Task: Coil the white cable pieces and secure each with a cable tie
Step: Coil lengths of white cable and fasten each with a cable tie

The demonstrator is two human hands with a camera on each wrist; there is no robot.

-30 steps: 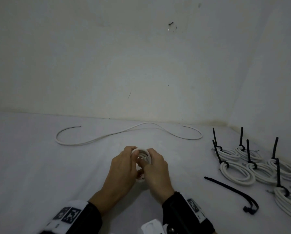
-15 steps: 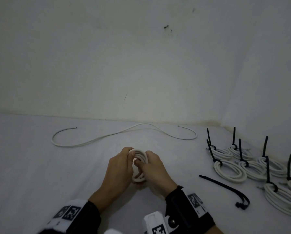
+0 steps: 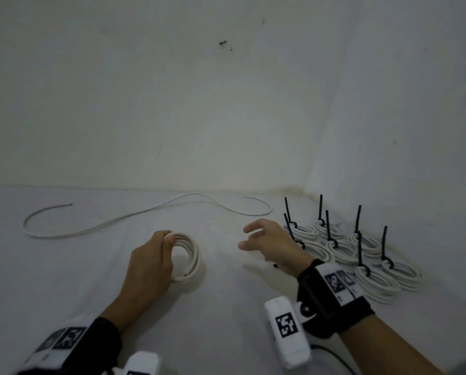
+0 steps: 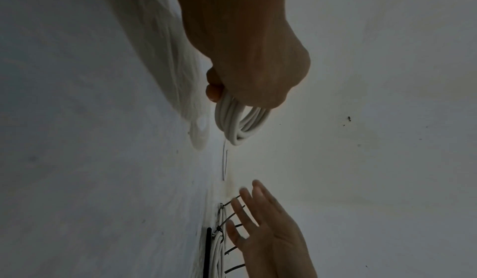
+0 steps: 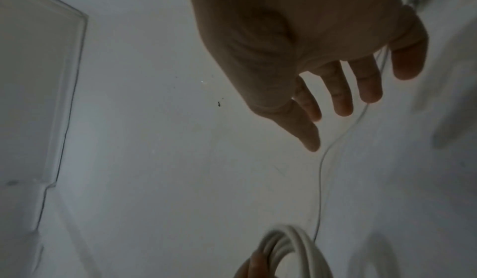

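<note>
Since a moment ago your hands have parted: your right hand (image 3: 273, 246) has let go of the coil and swung right, and the view has shifted so the wall corner sits closer.

Your left hand (image 3: 150, 262) alone grips the coiled white cable (image 3: 188, 257), thumb and fingers curled round its left side, the loops standing on edge against the white worktop (image 3: 64, 280). Your right hand hangs with fingers spread and loose, holding nothing, just above the near edge of the tied coils (image 3: 358, 255). Those 7 or so finished bundles, each with a black cable tie (image 3: 327, 226) sticking up, crowd the right corner where the 2 walls meet. A loose black cable tie (image 4: 207, 252) lies on the worktop just beside the bundles, mostly hidden under your right hand in the head view.

One uncoiled white cable (image 3: 134, 216) snakes along the back edge near the wall, well apart from both hands. Bare worktop lies between your 2 hands and out to the left of the coil.
</note>
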